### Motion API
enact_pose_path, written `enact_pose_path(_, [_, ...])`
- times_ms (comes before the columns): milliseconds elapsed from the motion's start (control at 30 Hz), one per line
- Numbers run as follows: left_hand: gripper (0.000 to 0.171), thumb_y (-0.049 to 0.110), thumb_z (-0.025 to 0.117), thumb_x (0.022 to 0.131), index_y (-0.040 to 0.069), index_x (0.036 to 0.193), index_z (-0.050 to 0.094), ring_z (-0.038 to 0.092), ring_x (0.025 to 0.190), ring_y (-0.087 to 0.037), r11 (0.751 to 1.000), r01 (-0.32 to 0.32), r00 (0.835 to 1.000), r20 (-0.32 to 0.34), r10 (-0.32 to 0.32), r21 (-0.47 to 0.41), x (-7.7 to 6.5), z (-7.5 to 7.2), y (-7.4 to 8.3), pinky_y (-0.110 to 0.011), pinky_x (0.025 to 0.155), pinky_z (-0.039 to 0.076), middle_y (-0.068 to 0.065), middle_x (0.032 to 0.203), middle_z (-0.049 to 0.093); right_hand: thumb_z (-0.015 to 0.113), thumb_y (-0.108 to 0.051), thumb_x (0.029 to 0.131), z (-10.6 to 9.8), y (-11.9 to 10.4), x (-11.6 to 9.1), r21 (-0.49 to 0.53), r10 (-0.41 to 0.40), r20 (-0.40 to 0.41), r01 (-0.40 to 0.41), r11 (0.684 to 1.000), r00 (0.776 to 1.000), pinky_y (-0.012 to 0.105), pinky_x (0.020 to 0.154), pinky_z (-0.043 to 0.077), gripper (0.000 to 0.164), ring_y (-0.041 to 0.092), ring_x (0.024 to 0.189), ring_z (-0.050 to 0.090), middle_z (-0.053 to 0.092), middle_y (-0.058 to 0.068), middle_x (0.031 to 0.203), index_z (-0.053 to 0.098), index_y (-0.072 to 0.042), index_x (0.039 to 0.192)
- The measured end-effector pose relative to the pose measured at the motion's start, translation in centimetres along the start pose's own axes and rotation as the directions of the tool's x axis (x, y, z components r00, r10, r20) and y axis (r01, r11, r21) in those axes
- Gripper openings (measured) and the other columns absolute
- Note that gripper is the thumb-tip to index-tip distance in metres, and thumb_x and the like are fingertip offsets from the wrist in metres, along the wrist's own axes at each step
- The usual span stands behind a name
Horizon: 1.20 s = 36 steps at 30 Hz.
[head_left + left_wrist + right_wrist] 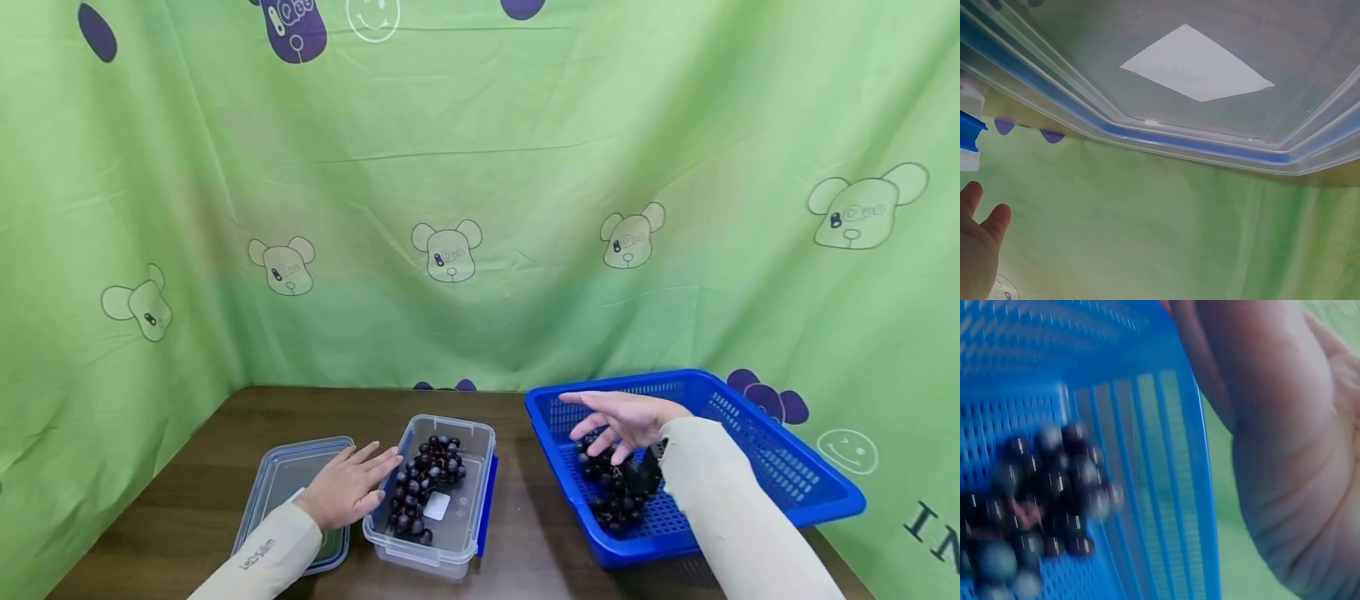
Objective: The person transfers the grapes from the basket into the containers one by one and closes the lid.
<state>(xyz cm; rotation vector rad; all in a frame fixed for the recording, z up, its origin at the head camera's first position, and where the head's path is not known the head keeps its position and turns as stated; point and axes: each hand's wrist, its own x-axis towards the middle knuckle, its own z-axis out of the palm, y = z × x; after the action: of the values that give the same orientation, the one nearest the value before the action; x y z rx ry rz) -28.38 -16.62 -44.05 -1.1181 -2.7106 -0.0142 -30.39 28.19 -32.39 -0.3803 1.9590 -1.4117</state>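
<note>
My left hand reaches over the right edge of a clear lid, its straight fingertips at the left rim of a clear plastic container. Inside that container lies a bunch of dark grapes. The left wrist view shows the lid's blue seal and part of the hand. Over the blue basket hovers my right hand, fingers spread and holding nothing. Below it in the basket are more dark grapes, partly hidden by the hand and sleeve; they blur in the right wrist view.
A white label shows in the container, and a blue side flap hangs along its right side. All stands on a brown wooden table. A green printed cloth hangs behind and at both sides, close to the basket's back.
</note>
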Motion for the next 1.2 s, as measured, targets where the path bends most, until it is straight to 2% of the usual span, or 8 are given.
enact_pose_path(267, [0.05, 0.027, 0.044, 0.095, 0.007, 0.14, 0.049, 0.042, 0.131, -0.036, 1.0, 0.008, 1.0, -0.013, -0.008, 0.002, 0.0, -0.1, -0.1, -0.056, 0.104, 0.034, -0.007, 0.144, 0.047, 0.033, -0.039, 0.104, -3.4, 2.3, -2.5, 0.007, -0.08, -0.001, 0.08, 0.997, 0.997, 0.032, 0.066, 0.057, 0.07, 0.02, 0.094, 0.065, 0.059, 0.011, 0.119, -0.005, -0.005, 0.152])
enact_pose_path(433, [0.05, 0.027, 0.044, 0.095, 0.007, 0.14, 0.049, 0.041, 0.132, -0.037, 1.0, 0.017, 1.0, -0.002, -0.017, -0.009, 0.1, 0.0, -0.2, -0.057, 0.105, 0.032, -0.008, 0.144, 0.047, 0.033, -0.036, 0.104, -4.7, 4.4, -3.4, 0.091, -0.136, 0.02, 0.133, 0.987, 0.991, 0.034, 0.075, 0.057, 0.057, 0.021, 0.104, 0.063, 0.059, 0.006, 0.121, 0.011, -0.024, 0.155])
enact_pose_path(533, [0.049, 0.027, 0.045, 0.095, 0.007, 0.14, 0.049, 0.041, 0.132, -0.037, 1.0, 0.023, 1.0, -0.002, -0.023, -0.019, 0.3, 0.0, -0.2, -0.057, 0.105, 0.032, -0.008, 0.144, 0.047, 0.031, -0.039, 0.104, -5.3, 5.5, -4.0, 0.102, -0.124, -0.045, 0.128, 0.987, 0.991, 0.037, 0.08, 0.056, 0.06, 0.023, 0.11, 0.06, 0.058, 0.005, 0.123, 0.004, -0.024, 0.156])
enact_pose_path(633, [0.05, 0.027, 0.045, 0.095, 0.007, 0.141, 0.049, 0.04, 0.132, -0.036, 0.999, 0.025, 1.0, 0.005, -0.024, -0.027, 0.4, 0.1, -0.2, -0.056, 0.106, 0.031, -0.008, 0.144, 0.047, 0.033, -0.043, 0.103, -5.4, 6.5, -4.3, 0.072, -0.034, -0.181, 0.048, 0.996, 0.983, 0.04, 0.083, 0.055, 0.074, 0.023, 0.111, 0.059, 0.055, 0.014, 0.129, -0.011, -0.01, 0.152])
enact_pose_path(833, [0.05, 0.027, 0.045, 0.095, 0.007, 0.141, 0.048, 0.04, 0.132, -0.037, 0.999, 0.021, 1.0, 0.016, -0.021, -0.032, 0.5, 0.1, -0.3, -0.056, 0.106, 0.031, -0.009, 0.143, 0.048, 0.045, -0.039, 0.099, -5.1, 7.2, -3.9, 0.111, 0.172, -0.424, -0.137, 0.984, 0.889, 0.04, 0.083, 0.054, 0.084, 0.028, 0.103, 0.061, 0.038, 0.039, 0.135, -0.005, 0.008, 0.148])
enact_pose_path(1000, [0.049, 0.026, 0.045, 0.095, 0.007, 0.141, 0.049, 0.041, 0.132, -0.037, 1.0, 0.022, 1.0, 0.014, -0.021, -0.022, 0.6, -0.1, -0.4, -0.056, 0.105, 0.032, -0.009, 0.142, 0.048, 0.052, -0.03, 0.096, -4.0, 6.7, -2.9, 0.216, 0.241, -0.518, -0.147, 0.965, 0.821, 0.042, 0.087, 0.052, 0.084, 0.047, 0.119, 0.046, 0.028, 0.042, 0.141, 0.0, 0.012, 0.147])
enact_pose_path(1100, [0.05, 0.026, 0.045, 0.095, 0.007, 0.141, 0.049, 0.041, 0.132, -0.036, 0.999, 0.03, 0.999, 0.018, -0.03, -0.027, 0.5, 0.0, -0.4, -0.056, 0.106, 0.031, -0.009, 0.142, 0.048, 0.056, -0.029, 0.095, -2.9, 6.7, -2.3, 0.256, 0.264, -0.555, -0.14, 0.957, 0.789, 0.045, 0.091, 0.049, 0.086, 0.05, 0.126, 0.037, 0.025, 0.041, 0.143, 0.001, 0.012, 0.147])
enact_pose_path(1200, [0.05, 0.027, 0.045, 0.095, 0.008, 0.141, 0.049, 0.041, 0.132, -0.036, 0.999, 0.035, 0.999, 0.023, -0.034, -0.03, 0.3, 0.1, -0.3, -0.056, 0.106, 0.031, -0.008, 0.142, 0.048, 0.059, -0.029, 0.093, -2.1, 6.8, -1.8, 0.257, 0.283, -0.588, -0.156, 0.954, 0.758, 0.047, 0.092, 0.048, 0.088, 0.05, 0.124, 0.04, 0.033, 0.041, 0.138, 0.004, 0.013, 0.147])
